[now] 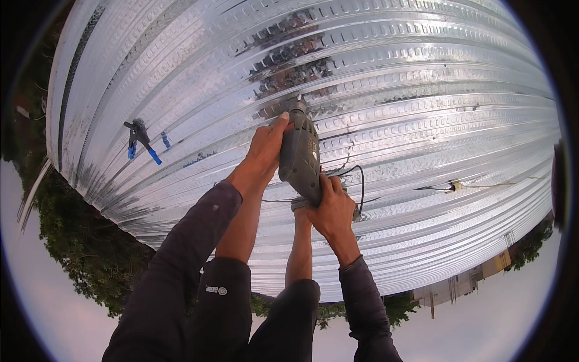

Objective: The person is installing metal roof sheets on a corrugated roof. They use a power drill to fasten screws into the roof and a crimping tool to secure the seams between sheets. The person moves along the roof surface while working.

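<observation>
1. The grey power drill point(300, 154) sits between the two hands, its chuck point(297, 105) pointing away from the person, over the ribbed metal sheeting point(422, 114); whether the bit touches the metal, I cannot tell
2. The drill is held at both ends, probably so that one hand guides the nose while the other bears the weight at the back
3. The left hand point(263, 148) is closed along the drill's left flank, thumb reaching forward near the chuck; its other fingers are mostly hidden
4. The right hand point(333, 208) is curled around the rear of the drill, near the handle, which is largely out of sight
5. A black cable point(362, 187) loops just right of the right hand, perhaps kept clear of the bit
6. Blue-handled pliers point(140, 142) lie on the sheeting, well left of the left hand, seemingly set aside
</observation>
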Tool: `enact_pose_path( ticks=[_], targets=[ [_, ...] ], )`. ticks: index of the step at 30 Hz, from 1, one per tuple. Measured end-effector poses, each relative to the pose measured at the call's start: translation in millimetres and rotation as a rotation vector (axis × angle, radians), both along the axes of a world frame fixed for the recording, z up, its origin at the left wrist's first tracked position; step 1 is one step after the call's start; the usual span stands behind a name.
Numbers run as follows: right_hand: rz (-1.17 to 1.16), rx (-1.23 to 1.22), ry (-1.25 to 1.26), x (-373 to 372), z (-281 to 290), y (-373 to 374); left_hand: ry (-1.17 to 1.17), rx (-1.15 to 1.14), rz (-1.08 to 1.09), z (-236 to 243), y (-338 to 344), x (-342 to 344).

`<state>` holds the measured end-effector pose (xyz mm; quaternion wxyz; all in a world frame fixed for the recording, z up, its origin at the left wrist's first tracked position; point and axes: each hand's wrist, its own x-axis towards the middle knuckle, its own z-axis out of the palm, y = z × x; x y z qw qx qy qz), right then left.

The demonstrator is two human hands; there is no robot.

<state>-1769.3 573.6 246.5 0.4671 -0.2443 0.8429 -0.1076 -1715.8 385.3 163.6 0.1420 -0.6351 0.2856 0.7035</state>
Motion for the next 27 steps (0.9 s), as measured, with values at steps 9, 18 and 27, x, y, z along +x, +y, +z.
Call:
enact_pose_path(
  ticks=[9, 18, 27],
  targets=[
    [0.154, 0.052, 0.006, -12, 3, -22, -0.176, -0.608, -0.126, 56, 61, 8],
    [0.137, 0.157, -0.011, -37, 6, -43, -0.383, -0.287, 0.129, 64, 46, -38],
    [0.197, 0.232, -0.113, -51, -3, -25, -0.411, -0.477, 0.090, 57, 70, -47]
  ],
)
